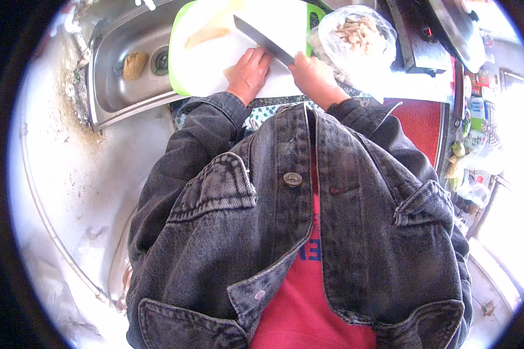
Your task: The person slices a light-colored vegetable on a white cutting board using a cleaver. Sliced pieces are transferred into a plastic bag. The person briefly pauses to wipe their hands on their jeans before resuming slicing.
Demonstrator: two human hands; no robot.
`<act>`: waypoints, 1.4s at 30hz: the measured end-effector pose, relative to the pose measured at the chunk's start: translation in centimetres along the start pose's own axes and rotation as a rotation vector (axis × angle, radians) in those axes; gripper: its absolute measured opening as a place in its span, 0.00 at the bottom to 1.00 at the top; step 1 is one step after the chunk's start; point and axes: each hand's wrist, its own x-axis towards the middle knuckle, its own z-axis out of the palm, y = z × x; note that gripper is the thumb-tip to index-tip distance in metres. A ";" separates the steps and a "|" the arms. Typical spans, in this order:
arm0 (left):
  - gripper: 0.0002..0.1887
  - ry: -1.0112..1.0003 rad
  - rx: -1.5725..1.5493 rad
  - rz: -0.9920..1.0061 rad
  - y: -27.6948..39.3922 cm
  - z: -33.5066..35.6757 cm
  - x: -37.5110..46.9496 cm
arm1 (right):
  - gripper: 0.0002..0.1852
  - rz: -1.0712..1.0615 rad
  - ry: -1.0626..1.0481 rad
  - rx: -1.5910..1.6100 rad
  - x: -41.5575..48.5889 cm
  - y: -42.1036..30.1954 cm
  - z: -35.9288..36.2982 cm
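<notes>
A white cutting board with a green edge (201,61) lies in front of me. My right hand (314,76) is closed around the handle end of a cleaver-like kitchen knife (264,39), whose wide blade slants up and left across the board. Beside the blade, my left hand (251,72) rests on the board with bent fingers; a small pale yellowish piece (229,73) shows at its left side. What lies under those fingers is hidden. Farther up the board is a pale, translucent food piece or wet patch (207,35), blurred by glare.
To the left, a steel sink (113,98) holds a brown lump (135,65) near its drain (160,61). Right of the board stands a plastic-lined bowl (391,41) of pale cut strips (358,32). A gas stove (419,52) with a pan or lid (458,30) is farther right.
</notes>
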 end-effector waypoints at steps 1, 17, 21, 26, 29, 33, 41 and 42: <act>0.16 -0.009 0.017 0.002 -0.1 0.0 0.0 | 0.15 -0.041 0.040 -0.001 0.2 0.0 0.2; 0.13 0.084 -0.036 -0.096 1.1 -1.0 -0.8 | 0.14 0.019 0.079 -0.048 -1.6 0.3 -1.2; 0.13 0.068 -0.043 -0.090 0.9 -0.8 -0.7 | 0.13 -0.073 0.039 -0.075 -2.3 1.1 -1.3; 0.12 0.047 0.033 -0.050 0.5 -0.6 -0.5 | 0.13 0.021 -0.054 -0.088 -3.5 1.7 -2.2; 0.11 0.052 0.032 -0.050 0.3 -0.5 -0.2 | 0.14 0.049 -0.069 -0.022 -2.3 0.7 -1.8; 0.12 0.031 0.005 -0.066 -0.1 -0.8 0.2 | 0.17 0.069 -0.067 0.031 1.8 -1.4 -0.5; 0.09 0.022 0.029 0.018 0.1 -0.5 0.0 | 0.19 0.146 -0.109 0.050 -0.5 -0.7 -1.0; 0.09 0.027 0.002 0.001 0.2 -0.3 -0.1 | 0.19 0.138 -0.111 0.023 0.8 -1.3 -0.7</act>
